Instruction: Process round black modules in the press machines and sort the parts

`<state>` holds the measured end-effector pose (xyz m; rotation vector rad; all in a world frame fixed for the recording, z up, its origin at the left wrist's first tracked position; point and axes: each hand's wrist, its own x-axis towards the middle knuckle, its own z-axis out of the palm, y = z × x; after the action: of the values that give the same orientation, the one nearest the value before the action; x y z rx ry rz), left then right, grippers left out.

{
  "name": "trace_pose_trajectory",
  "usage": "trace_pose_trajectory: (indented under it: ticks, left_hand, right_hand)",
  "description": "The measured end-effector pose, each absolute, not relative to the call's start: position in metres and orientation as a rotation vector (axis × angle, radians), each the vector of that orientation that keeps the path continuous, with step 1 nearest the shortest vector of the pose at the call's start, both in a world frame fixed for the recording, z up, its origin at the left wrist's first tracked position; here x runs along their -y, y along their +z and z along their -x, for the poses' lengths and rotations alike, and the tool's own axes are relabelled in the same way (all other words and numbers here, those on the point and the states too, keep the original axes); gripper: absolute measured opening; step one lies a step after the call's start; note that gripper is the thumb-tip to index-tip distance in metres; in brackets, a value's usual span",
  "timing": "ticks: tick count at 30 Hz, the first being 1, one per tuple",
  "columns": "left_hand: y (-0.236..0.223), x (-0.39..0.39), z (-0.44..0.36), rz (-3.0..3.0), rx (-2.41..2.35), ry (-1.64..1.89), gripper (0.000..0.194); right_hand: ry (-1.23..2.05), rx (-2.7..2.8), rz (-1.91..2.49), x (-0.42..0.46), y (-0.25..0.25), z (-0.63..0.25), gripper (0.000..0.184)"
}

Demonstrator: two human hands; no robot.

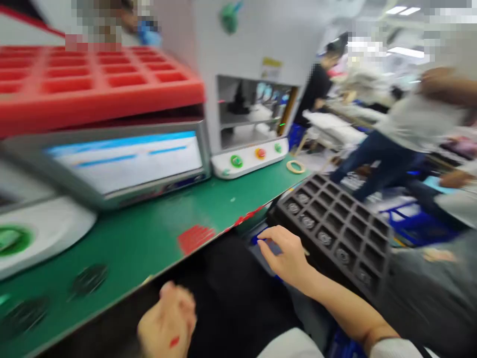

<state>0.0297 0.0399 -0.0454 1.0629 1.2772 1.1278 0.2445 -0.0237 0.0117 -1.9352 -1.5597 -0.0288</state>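
Note:
My left hand (169,320) is low in the view, just off the front edge of the green-topped table (156,233). Its fingers look curled, but motion blurs them, and I cannot see whether anything is in them. A small red mark shows on its back. My right hand (286,253) hovers beside the near left side of a black compartment tray (337,219). Thumb and forefinger curve toward each other with a gap between them, and nothing shows there. Small round parts (324,237) sit in the tray's nearest row and at its left corner.
A red compartment tray (112,102) stands above a screen (130,161) at left. Behind the table is a white machine with a button panel (250,158). A tape ring (295,167) and dark round pieces (89,278) lie on the table. Other people (402,122) are at right.

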Motion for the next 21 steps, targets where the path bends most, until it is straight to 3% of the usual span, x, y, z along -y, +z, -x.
trace_pose_trajectory:
  ticks: [4, 13, 21]
  left_hand:
    - [-0.028, -0.054, -0.036, -0.847, -1.123, 1.388, 0.067]
    - [-0.034, -0.049, -0.023, -1.082, -1.213, 1.634, 0.065]
    - [-0.052, -0.044, -0.016, -1.387, -1.391, 1.699, 0.062]
  right_hand:
    - [0.300, 1.523, 1.546, 0.024, 0.003, -0.189, 0.008]
    - [0.996, 1.235, 1.149, 0.012, -0.006, -0.119, 0.016]
    - [1.038, 1.084, 1.186, 0.015, -0.010, -0.105, 0.016]
